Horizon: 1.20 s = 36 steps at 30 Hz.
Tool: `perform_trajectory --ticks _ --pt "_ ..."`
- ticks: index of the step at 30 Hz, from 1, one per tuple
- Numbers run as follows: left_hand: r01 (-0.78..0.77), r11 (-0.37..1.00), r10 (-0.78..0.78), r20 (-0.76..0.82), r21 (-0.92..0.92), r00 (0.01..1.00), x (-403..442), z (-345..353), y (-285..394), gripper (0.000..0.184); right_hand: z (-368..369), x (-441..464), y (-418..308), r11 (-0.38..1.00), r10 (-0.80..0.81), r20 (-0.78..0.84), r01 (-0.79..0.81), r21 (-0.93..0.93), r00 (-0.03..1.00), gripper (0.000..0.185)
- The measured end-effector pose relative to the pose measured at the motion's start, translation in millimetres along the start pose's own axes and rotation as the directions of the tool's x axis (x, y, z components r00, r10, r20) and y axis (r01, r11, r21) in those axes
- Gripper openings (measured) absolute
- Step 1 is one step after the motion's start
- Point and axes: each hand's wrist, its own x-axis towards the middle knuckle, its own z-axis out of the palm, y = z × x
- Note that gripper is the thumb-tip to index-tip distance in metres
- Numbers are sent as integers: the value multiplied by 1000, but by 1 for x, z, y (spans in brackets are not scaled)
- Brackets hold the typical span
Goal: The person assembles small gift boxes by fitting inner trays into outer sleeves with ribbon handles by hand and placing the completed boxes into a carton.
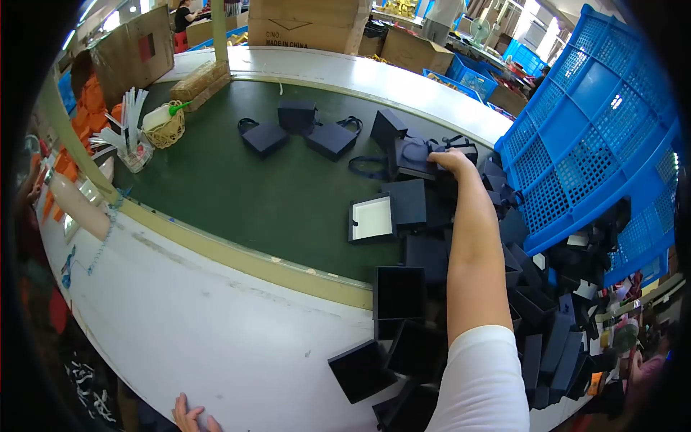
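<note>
My right hand (452,160) reaches out to the far right part of the green surface, its fingers closed at the edge of a dark box with a ribbon loop (414,155). Whether it grips the box or the ribbon is hard to make out. Around it lie many dark boxes, one open with a white inside (372,218). Three closed dark boxes, one of them here (265,138), stand farther left. My left hand (193,416) rests at the near edge of the white table, fingers apart and holding nothing.
Blue plastic crates (583,122) lean at the right above a heap of dark boxes (554,338). A basket with a green-tipped bottle (164,124) and a cup of white strips (134,155) stand at the left. Cartons (306,25) and people (184,16) are farther back.
</note>
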Motion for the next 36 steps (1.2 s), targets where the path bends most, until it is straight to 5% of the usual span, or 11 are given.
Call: perform_trajectory --ticks 1,2,7,10,18,22,26,30,33,34,36 --pt "1 1000 -1 0 -6 1000 -1 0 -2 23 -2 -13 -2 999 -21 26 20 28 999 85" --pt "3 1000 -3 -1 -12 1000 -2 1 -4 23 2 -29 -1 996 -94 -121 93 -13 988 60" --pt "97 995 -98 -45 -29 994 -13 12 -8 20 9 -83 -14 969 -214 -254 171 -180 943 76" --pt "121 992 -123 -58 -47 991 -16 14 -14 21 0 -123 -37 904 -424 -367 367 -218 828 83" --pt "87 992 -97 -110 -88 989 -19 20 -19 25 -39 -303 -121 712 -693 -282 692 -119 664 77" --pt "48 993 -60 -106 -112 993 -20 19 -23 52 51 -422 -129 577 -816 -65 812 -84 574 62" --pt "62 961 -90 -93 -271 992 -19 2 -11 114 163 -515 -112 616 -757 160 773 -151 634 68" --pt "-79 910 98 25 -406 995 9 -25 2 123 199 -552 -89 588 -744 297 797 -137 599 90" --pt "-109 926 168 136 -360 976 25 -23 -7 115 190 -561 -66 553 -808 187 829 -88 559 81" --pt "-121 897 178 98 -425 979 27 -19 -11 115 186 -563 -50 454 -890 35 891 -36 455 66" --pt "-162 824 197 8 -543 980 33 -17 -14 114 182 -558 -23 342 -935 -202 892 -297 291 47"
